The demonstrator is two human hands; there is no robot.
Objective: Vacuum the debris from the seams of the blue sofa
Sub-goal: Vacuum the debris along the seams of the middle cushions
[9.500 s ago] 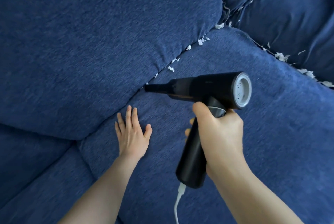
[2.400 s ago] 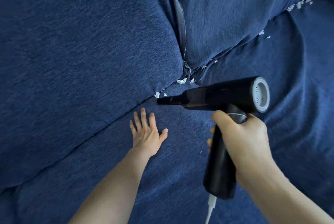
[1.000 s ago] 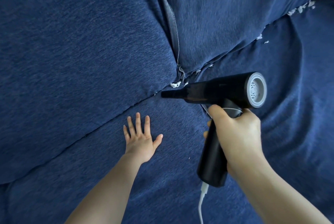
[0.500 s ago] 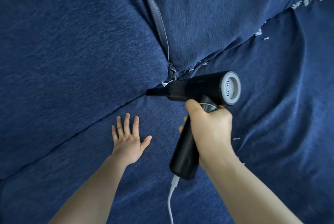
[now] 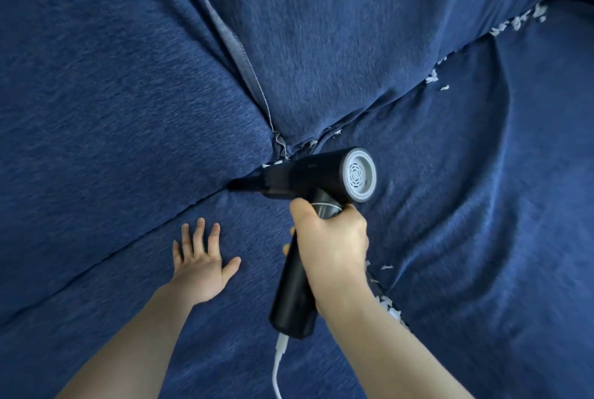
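White cord (image 5: 277,366) nearest, plugged into the handle base. Right hand (image 5: 331,244) wrapped tight around the black handheld vacuum (image 5: 308,180). Left hand (image 5: 201,265) flat, fingers spread, pressing the seat cushion (image 5: 225,318). White debris (image 5: 387,303) beside the right wrist. Nozzle tip sits in the blue sofa seam (image 5: 199,202) under the back cushion (image 5: 112,109). More scraps (image 5: 517,24) line the seam far right.

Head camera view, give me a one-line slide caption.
Right hand presses black handheld vacuum into blue sofa seam; left hand flat on cushion.
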